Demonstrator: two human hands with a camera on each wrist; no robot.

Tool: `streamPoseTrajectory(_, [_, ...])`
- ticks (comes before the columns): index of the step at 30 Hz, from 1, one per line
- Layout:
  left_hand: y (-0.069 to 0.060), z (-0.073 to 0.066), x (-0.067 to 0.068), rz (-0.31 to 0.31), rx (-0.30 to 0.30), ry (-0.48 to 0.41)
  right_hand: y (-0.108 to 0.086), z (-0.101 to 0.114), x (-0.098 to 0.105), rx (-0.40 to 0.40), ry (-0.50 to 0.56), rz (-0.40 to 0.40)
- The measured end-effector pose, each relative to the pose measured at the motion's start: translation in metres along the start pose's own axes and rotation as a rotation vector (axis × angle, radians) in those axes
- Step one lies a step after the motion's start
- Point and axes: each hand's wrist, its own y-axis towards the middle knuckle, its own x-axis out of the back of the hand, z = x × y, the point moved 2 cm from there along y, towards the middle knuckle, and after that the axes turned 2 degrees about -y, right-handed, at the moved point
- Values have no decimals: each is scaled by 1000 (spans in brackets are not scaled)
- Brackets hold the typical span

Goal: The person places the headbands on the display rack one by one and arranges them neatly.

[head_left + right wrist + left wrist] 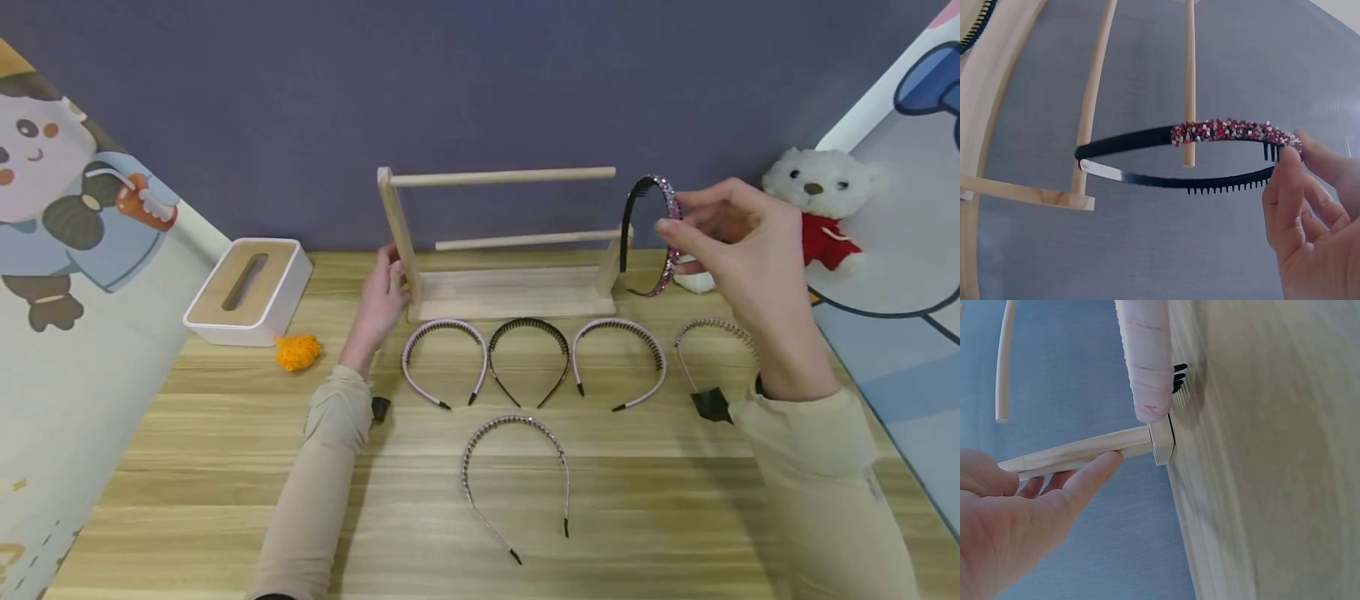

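My right hand (738, 233) pinches a black headband (670, 200) covered with pink and silver sparkles, thumb on one side and fingers on the other. Held up beside the right end of the wooden rack (517, 292), the headband has its open ends toward the rods, as the right wrist view shows. The rack has a base, posts and two horizontal rods; the upper rod (502, 177) has a free right end. At the rack's left post (397, 225), my left hand (381, 298) holds the wood, with some fingertips hidden behind it in the left wrist view.
Before the rack lie a pink headband (446, 322), a black one (529, 322), another pink one (618, 323) and a beaded one (708, 323). A further headband (517, 419) lies nearer. Around them are a tissue box (277, 292), an orange bundle (297, 352) and a white teddy bear (817, 192).
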Motion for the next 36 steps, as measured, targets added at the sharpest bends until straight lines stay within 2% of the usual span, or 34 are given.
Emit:
streamPoseTrajectory(6, [-1, -2, 0, 3, -2, 6, 15, -1, -3, 2, 81, -25])
streamPoseTrajectory(8, [-1, -7, 0, 14, 0, 10, 19, 0, -4, 12, 78, -29])
streamPoseTrajectory(14, [2, -9, -5, 15, -9, 21, 28, 2, -7, 41, 50, -43])
streamPoseTrajectory(15, [3, -5, -5, 9, -17, 20, 29, 2, -8, 44, 50, -41])
streamPoseTrajectory(21, [2, -4, -5, 1, -16, 19, 35, 5, -18, 54, 74, -24])
streamPoseTrajectory(29, [-1, -3, -3, -11, -9, 38, 44, 16, -36, 110, 106, 15])
streamPoseTrajectory(36, [-1, -3, -1, -11, -20, 61, 51, 26, -54, 116, 117, 57])
